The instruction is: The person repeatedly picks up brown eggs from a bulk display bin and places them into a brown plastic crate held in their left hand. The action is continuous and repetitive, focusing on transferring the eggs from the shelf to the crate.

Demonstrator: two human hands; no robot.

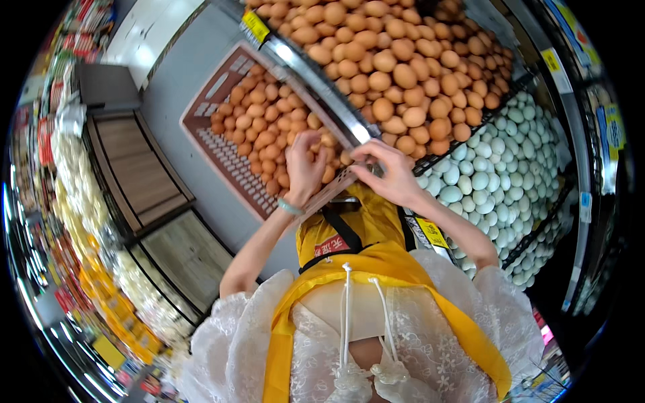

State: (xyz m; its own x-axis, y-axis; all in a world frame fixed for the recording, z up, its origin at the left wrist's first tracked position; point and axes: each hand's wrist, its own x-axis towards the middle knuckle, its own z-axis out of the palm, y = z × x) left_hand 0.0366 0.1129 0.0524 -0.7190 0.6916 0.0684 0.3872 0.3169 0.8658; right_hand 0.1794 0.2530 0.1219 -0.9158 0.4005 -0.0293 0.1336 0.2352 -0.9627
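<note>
A pink plastic crate [221,176] with perforated walls holds many brown eggs [259,116]. My left hand [305,169], a pale bangle at its wrist, reaches over the near end of the crate with fingers curled among the eggs; whether it grips one cannot be told. My right hand [385,166] is at the crate's near corner beside the metal edge of the display, thumb and forefinger bent toward each other; what lies between them is unclear. Beyond that edge is a large heap of brown eggs [403,75].
Pale green eggs [484,186] fill a display section on the right, past a black divider. Yellow price tags [256,26] sit on the display edge. Wooden-panelled cabinets [136,161] and shelves of packaged goods [80,191] stand on the left, across a grey floor [174,101].
</note>
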